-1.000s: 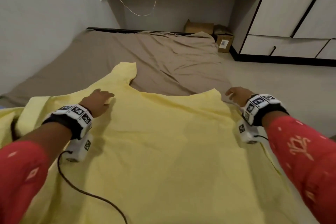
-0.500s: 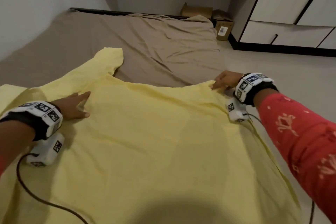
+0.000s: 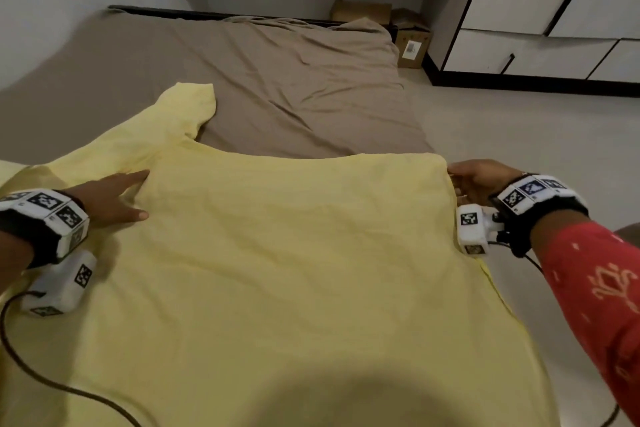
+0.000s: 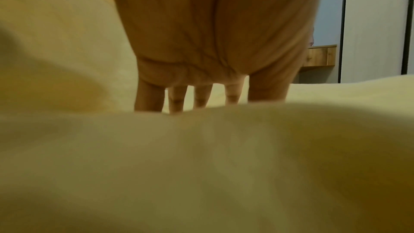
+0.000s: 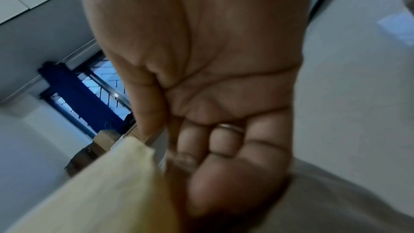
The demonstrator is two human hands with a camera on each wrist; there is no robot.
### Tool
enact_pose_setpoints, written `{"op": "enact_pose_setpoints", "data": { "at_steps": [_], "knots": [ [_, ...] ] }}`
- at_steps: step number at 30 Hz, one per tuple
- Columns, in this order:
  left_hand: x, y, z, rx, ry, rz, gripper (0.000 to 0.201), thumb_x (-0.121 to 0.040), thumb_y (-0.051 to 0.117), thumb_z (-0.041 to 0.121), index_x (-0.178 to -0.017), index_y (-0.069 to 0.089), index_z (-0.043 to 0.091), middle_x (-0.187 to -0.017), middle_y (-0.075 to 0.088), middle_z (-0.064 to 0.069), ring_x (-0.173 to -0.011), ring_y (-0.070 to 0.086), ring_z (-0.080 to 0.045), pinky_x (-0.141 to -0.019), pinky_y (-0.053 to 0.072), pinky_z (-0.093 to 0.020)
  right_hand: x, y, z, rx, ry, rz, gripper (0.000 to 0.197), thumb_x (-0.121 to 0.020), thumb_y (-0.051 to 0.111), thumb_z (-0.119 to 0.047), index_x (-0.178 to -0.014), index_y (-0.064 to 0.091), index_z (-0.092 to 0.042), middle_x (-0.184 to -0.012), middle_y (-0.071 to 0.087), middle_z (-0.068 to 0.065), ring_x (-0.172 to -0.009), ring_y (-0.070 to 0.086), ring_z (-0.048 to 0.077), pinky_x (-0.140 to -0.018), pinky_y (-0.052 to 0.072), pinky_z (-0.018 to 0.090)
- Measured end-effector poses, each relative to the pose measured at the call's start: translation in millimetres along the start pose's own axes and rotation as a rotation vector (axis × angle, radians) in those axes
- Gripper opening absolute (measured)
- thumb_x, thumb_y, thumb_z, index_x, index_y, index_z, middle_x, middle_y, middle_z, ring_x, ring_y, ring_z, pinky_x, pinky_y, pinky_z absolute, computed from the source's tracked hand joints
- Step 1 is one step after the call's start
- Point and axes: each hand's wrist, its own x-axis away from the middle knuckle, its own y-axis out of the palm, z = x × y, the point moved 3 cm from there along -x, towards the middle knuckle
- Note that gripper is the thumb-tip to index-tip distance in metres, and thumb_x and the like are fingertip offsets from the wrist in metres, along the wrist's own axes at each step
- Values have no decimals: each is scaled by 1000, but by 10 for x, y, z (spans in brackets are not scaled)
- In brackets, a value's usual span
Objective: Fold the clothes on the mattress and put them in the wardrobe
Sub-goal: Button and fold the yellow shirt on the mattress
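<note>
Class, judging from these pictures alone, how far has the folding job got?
Done: the pale yellow cotton garment lies spread flat on the brown-sheeted mattress. In hand: the left hand presses it flat near the sleeve, while the right hand pinches its far right corner. Left: no fold shows yet, and the white wardrobe with black trim is shut.

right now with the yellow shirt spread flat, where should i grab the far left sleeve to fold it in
Pinch the sleeve at its far cuff edge, coming from the left side. It lies flat on the mattress and juts out past the shirt body, so that free end lifts easily. The left hand rests flat nearest it; the right hand already pinches the opposite corner.
</note>
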Motion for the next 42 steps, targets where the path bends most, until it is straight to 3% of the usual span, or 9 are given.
{"op": "enact_pose_setpoints", "data": {
  "at_steps": [4, 9, 14, 18, 22, 29, 33, 36, 42],
  "knots": [
    [-25, 27, -45, 25, 46, 25, 90, -80, 72, 29, -149, 15, 21, -152, 26, -12, -138, 27, -29, -112, 24, -41, 168, -60, 217, 78, 28, -159, 34, -85, 46, 6, -83, 74, -12, -75, 69, 4, -59, 64, 13, -52, 53, 21],
    [-50, 51, -25, 27, 49, 16, 92, -80, 72, 27, -150, 13, 17, -151, 23, -17, -139, 25, -32, -112, 23, -42, 365, 63, 276, 289, -50, -179, 48, -81, 40, 24, -103, 65, -10, -85, 71, 0, -75, 67, 12, -69, 55, 24],
    [-89, 68, -61, 34, 40, 22, 93, -80, 72, 28, -150, 11, 18, -153, 20, -18, -141, 19, -31, -114, 20, -42, 475, 112, 259, 372, -175, 81, 44, -83, 39, 19, -102, 62, -14, -93, 63, 6, -83, 60, 19, -66, 54, 27],
    [-112, 85, -69, 52, 50, 30, 92, -79, 73, 23, -149, 13, 16, -152, 24, -17, -142, 16, -29, -114, 20, -42, 468, 168, 256, 536, -86, 133, 16, -87, 54, 2, -99, 56, -8, -80, 55, 6, -66, 54, 15, -57, 48, 23],
    [-166, 121, -118, 97, 25, 54, 89, -79, 73, 20, -148, 18, 14, -153, 20, -16, -144, 13, -27, -115, 17, -43, 509, 67, 285, 507, -64, 213, 17, -80, 52, 15, -96, 60, 15, -63, 49, 9, -50, 45, 16, -47, 44, 20],
    [-206, 129, -164, 103, 41, 59, 90, -76, 76, 21, -147, 23, 11, -152, 24, -17, -142, 17, -30, -114, 20, -48, 752, -48, 708, 253, 135, 95, 15, -88, 54, 4, -74, 54, -1, -45, 55, 2, -38, 51, 7, -41, 44, 17],
    [112, 90, -41, 129, -46, -2, 79, -84, 67, 24, -147, 21, 15, -155, 13, -14, -140, 22, -33, -114, 21, -42, 994, -40, 789, 247, 216, 69, 15, -90, 56, -7, -75, 56, -7, -50, 53, -1, -42, 51, 6, -43, 44, 18],
    [525, 16, 87, 98, -30, -48, 73, -87, 64, 24, -146, 24, 10, -152, 22, -17, -138, 28, -32, -109, 24, -34, 1232, -42, 814, 204, 244, 156, 15, -91, 57, -20, -80, 58, -10, -65, 57, 2, -57, 56, 12, -52, 48, 23],
    [1682, 82, 118, -126, -11, -233, 78, -91, 55, 39, -148, 8, 16, -156, 9, -8, -143, 17, -21, -111, 20, -26, 1605, 147, 975, 250, 207, 370, 11, -89, 51, -4, -79, 57, -6, -80, 57, 15, -63, 54, 23, -60, 46, 29]
  ]
}}
